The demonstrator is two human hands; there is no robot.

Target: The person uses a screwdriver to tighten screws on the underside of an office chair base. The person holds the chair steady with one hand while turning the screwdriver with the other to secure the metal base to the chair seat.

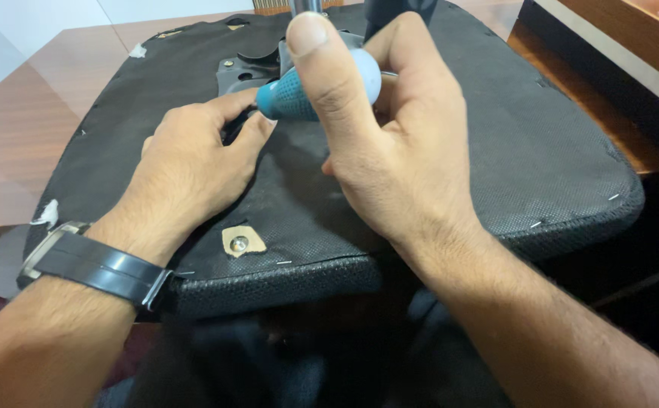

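The screwdriver (322, 94), with its teal and pale blue handle, lies in the right hand (390, 159) above the middle of an upturned chair seat (541, 151) covered in black fabric. The fingers are curled shut round the handle and the thumb runs along its top. The handle's long axis runs nearly level, teal end toward the left hand (193, 170) and pale butt toward the right palm; the shaft and tip are hidden behind the left fingertips. That hand rests on the fabric with thumb and forefinger pinched together at the tool's front end, just beside the black metal bracket (242, 72); whether they grip anything I cannot tell. This looks like driving a fastener at the bracket; the next move likely calls for a steady turn with the tip seated.
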